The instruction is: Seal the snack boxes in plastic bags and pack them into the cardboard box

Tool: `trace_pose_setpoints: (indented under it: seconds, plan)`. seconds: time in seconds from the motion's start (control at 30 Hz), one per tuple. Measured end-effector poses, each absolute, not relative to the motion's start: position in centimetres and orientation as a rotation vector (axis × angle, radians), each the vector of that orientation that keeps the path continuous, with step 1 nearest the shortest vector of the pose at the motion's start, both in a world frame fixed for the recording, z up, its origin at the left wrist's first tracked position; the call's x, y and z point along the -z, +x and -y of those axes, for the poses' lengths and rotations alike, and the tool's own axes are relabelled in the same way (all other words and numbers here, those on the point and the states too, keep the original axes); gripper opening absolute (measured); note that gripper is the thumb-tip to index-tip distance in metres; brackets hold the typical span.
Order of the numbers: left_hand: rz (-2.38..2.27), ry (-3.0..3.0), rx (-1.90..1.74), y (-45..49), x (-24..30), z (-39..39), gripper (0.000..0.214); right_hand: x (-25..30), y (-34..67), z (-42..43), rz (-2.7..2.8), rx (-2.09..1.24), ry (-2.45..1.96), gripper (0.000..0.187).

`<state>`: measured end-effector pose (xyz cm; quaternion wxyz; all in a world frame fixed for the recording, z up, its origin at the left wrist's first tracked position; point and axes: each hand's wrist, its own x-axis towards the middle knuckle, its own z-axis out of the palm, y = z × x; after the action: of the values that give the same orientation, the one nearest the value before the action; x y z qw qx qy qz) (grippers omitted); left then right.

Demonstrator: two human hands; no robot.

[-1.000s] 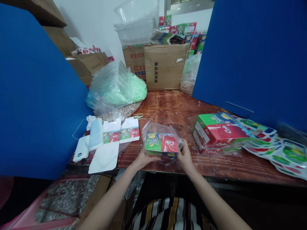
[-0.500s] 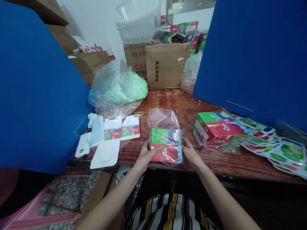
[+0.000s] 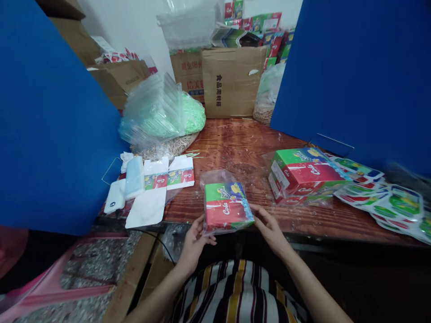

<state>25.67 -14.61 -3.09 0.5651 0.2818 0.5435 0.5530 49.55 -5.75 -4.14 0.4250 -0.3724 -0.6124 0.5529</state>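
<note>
A green and red Sprite/Cola carton (image 3: 225, 208) sits inside a loose clear plastic bag (image 3: 219, 176), turned at an angle by the table's front edge. At its lower left corner, my left hand (image 3: 193, 244) is closed on the bagged carton, its thumb under the near edge. My right hand (image 3: 271, 231) holds the right side, fingertips against the film. Two wrapped cartons (image 3: 303, 175) are stacked to the right, close to that hand. Flat unfolded printed cardboard (image 3: 148, 208) lies to the left.
A phone (image 3: 115, 197) and a pale blue packet (image 3: 134, 177) lie at the left. Printed card cut-outs (image 3: 393, 208) are piled right. Clear plastic trays (image 3: 155, 107) and a cardboard box (image 3: 234, 83) stand behind. Blue panels (image 3: 357, 80) flank the table (image 3: 232, 139).
The bagged carton has turned and come nearer to me, toward the table edge. My left thumb has left its top and sits lower, by the near edge. The view has shifted slightly.
</note>
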Motion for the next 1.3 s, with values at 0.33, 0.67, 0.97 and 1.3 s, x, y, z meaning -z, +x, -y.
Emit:
trace_pose_setpoints:
  seconds: [0.33, 0.67, 0.97, 1.3]
  plan:
    - [-1.889, 1.829, -0.753, 22.0, 5.5, 15.8, 0.051, 6.0, 47.7, 6.1, 1.741, -0.818, -1.002, 0.018]
    - [-1.845, 2.188, -0.902, 22.3, 5.3, 15.4, 0.025, 5.6, 48.0, 5.8, 1.921, -0.503, -0.849, 0.039]
    - [-1.865, 2.358, -0.958, 22.6, 5.4, 15.6, 0.028, 5.0, 49.1, 6.7, 1.994, -0.416, -0.771, 0.042]
    - [-2.033, 2.100, -1.093, 24.6, 5.9, 15.9, 0.028, 7.4, 50.8, 10.7, 1.945, -0.181, -0.871, 0.023]
